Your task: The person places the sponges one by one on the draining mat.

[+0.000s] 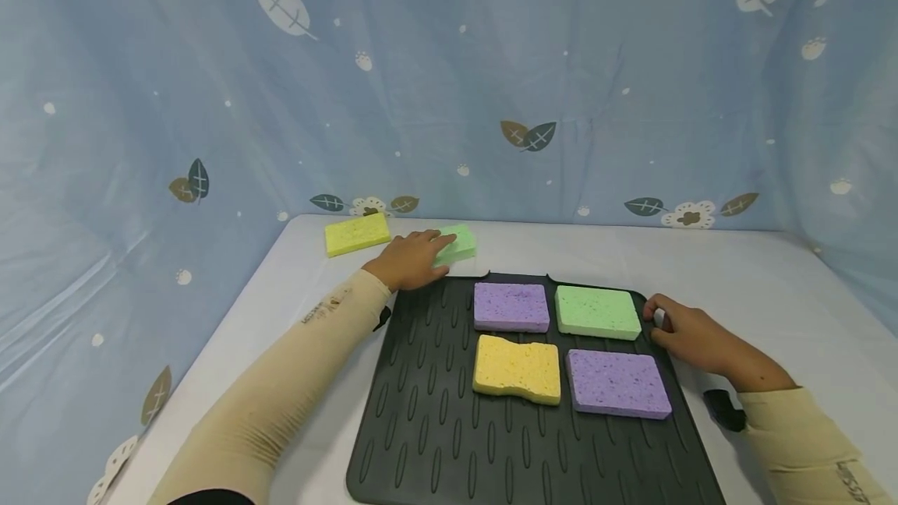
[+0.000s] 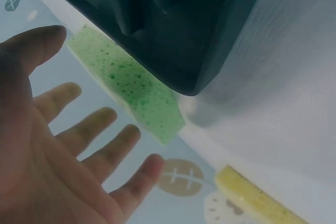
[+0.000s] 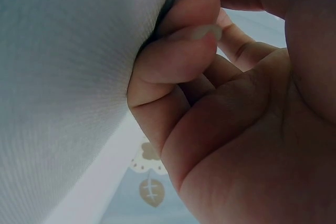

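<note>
My left hand (image 1: 414, 259) reaches to the back corner of a black ridged drying mat (image 1: 421, 427), fingers extended over a light green sponge (image 1: 459, 246). In the left wrist view its fingers (image 2: 126, 142) are spread and nearly straight, close to that green sponge (image 2: 123, 74); contact cannot be made out. At the mat's right edge, my right hand (image 1: 701, 337) pinches the rim between thumb and curled fingers (image 3: 173, 56). Lying on the mat are a purple sponge (image 1: 510, 308), another green sponge (image 1: 598, 313), a yellow sponge (image 1: 517, 370) with curved sides and a second purple sponge (image 1: 617, 383).
A bright yellow sponge (image 1: 358, 234) lies on the white table (image 1: 737, 271) at the back left, beyond the mat. Behind the table hangs a blue curtain (image 1: 449, 84) with printed leaves, meeting its back edge.
</note>
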Motion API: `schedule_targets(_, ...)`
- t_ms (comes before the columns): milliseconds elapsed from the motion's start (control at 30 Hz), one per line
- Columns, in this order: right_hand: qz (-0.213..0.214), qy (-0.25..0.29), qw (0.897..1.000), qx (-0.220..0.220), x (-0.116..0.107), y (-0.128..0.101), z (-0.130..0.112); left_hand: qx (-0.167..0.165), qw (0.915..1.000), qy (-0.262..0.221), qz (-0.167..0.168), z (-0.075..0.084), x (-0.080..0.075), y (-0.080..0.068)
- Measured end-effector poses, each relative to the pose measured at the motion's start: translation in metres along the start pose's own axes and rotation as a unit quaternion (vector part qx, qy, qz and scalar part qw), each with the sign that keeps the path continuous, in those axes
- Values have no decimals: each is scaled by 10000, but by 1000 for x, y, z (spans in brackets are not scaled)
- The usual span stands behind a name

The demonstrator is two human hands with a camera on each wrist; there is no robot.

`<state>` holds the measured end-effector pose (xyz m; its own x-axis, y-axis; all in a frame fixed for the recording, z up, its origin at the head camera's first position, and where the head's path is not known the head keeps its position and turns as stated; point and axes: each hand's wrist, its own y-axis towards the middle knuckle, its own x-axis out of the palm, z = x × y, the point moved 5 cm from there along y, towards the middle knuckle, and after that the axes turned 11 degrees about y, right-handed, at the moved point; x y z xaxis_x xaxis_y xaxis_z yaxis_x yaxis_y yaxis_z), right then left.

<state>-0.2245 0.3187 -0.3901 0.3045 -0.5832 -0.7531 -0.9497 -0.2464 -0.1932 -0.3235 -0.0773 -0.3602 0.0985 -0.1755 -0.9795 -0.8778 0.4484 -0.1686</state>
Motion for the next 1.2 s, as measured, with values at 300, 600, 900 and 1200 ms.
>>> schedule_targets(300,-45,-3,9999,110,1,2,0,-136,9995,-202,-203,-12,5,6)
schedule_targets(600,-83,39,9999,103,0,1,0,-162,9993,-216,-261,-20,10,13)
schedule_targets(900,-37,45,10000,71,1,0,0,-156,9993,-249,-246,-22,12,15)
schedule_targets(1200,-29,20,10000,67,1,0,-1,-134,9999,-90,22,-22,9,13)
